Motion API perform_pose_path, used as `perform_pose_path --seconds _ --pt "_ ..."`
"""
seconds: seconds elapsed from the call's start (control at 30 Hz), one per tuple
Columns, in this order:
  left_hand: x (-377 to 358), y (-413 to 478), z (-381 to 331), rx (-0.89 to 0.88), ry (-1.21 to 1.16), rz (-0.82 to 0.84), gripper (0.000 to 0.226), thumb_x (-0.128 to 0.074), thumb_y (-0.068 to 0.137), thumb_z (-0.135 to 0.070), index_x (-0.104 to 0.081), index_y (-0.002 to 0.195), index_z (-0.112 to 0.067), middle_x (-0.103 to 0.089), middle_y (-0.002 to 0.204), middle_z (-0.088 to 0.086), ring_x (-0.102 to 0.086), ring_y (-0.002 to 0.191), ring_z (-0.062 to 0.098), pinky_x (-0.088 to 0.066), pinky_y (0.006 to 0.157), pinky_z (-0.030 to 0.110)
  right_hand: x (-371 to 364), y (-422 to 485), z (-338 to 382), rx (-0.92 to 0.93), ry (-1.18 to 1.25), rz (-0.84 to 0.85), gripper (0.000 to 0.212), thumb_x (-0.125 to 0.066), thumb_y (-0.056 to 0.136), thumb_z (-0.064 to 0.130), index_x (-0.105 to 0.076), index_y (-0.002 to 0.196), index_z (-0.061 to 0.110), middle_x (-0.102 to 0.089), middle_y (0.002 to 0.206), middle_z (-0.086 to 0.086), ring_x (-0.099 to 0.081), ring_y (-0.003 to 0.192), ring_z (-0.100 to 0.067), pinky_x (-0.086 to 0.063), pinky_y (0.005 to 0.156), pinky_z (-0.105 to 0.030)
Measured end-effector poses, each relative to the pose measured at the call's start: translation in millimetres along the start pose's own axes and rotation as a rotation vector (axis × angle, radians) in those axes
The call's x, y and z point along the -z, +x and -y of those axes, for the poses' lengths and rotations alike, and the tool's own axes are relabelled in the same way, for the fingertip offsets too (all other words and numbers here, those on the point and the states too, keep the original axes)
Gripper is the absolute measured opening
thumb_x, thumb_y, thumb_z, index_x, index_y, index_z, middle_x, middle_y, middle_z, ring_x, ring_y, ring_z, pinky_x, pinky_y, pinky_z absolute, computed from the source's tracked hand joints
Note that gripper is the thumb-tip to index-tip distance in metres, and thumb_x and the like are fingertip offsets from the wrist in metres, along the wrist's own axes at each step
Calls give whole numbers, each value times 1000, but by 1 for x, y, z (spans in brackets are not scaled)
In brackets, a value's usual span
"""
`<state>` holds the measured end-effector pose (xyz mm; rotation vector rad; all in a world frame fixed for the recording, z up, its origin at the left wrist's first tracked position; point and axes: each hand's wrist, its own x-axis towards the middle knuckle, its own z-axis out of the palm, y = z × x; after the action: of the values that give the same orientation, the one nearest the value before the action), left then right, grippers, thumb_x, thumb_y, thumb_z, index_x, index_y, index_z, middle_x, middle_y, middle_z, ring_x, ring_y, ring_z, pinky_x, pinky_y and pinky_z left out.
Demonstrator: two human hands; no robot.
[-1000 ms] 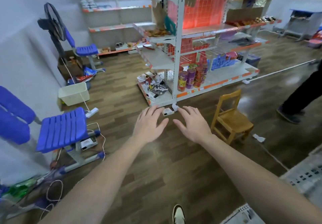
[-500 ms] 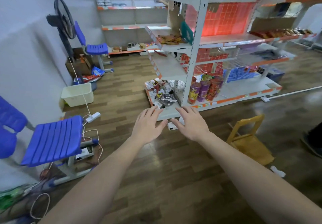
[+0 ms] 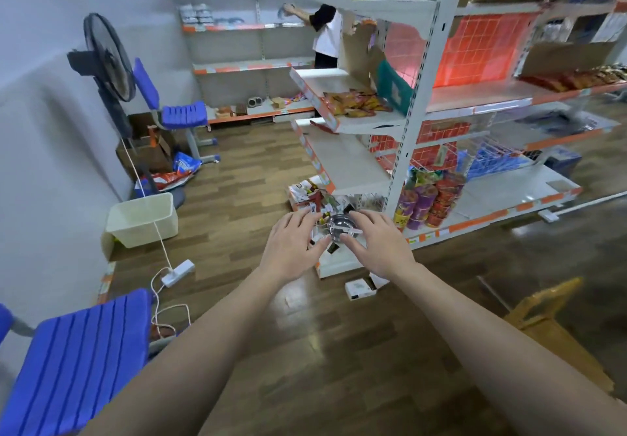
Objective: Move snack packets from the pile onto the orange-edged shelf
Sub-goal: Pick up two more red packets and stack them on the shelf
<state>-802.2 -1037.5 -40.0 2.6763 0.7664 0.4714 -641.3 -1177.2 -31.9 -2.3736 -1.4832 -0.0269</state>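
Orange edging is running along the shelf [image 3: 317, 103] at one o'clock, where some snack packets [image 3: 353, 105] are already lying. The pile [image 3: 314, 198] is sitting on the bottom tier at twelve o'clock, around a shiny metal dish [image 3: 339, 227]. Both arms are stretching forward: the left hand [image 3: 291, 249] and right hand [image 3: 376, 245] are hovering in front of the pile, palms down, each grip released with fingers spread and grasping nothing.

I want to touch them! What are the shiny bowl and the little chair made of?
The bowl looks like polished metal: silvery with bright reflections. The chair looks like varnished wood: yellow-brown slats with a slight sheen, though blur leaves that less sure.
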Motion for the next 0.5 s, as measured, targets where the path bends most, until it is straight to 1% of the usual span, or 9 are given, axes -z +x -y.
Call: perform_pose_path --seconds 0.1,0.2,0.37,0.5 --pt "3 51 31 4 -5 3 58 -41 98 -61 -42 148 -30 -36 156 -7 -27 145 17 -28 118 44 -11 58 1 -20 11 4 65 -39 100 61 -40 150 20 -45 150 -2 -32 141 -23 -31 117 -40" --pt "0 96 59 5 -22 26 61 -37 96 -63 -43 147 -31 -36 155 -6 -29 144 20 -26 119 45 -22 108 0 -34 29 -6 62 -43 99 58 -42 149 21 -45 149 -2 -34 139 -23 -33 115 -40" --pt "-9 178 104 -7 -2 20 58 -42 99 -58 -42 149 -29 -35 157 -6 -29 144 19 -24 119 41 -47 198 -15 -38 47 -1 63 -43 99 59 -42 148 20 -45 149 -2 -33 140 -23 -31 115 -39" --pt "-16 249 137 3 11 50 69 -31 92 -66 -41 149 -28 -35 158 -3 -28 145 21 -25 119 44 -61 275 -27 -27 58 -28 61 -46 99 55 -44 148 18 -49 146 -2 -35 137 -23 -31 113 -36"
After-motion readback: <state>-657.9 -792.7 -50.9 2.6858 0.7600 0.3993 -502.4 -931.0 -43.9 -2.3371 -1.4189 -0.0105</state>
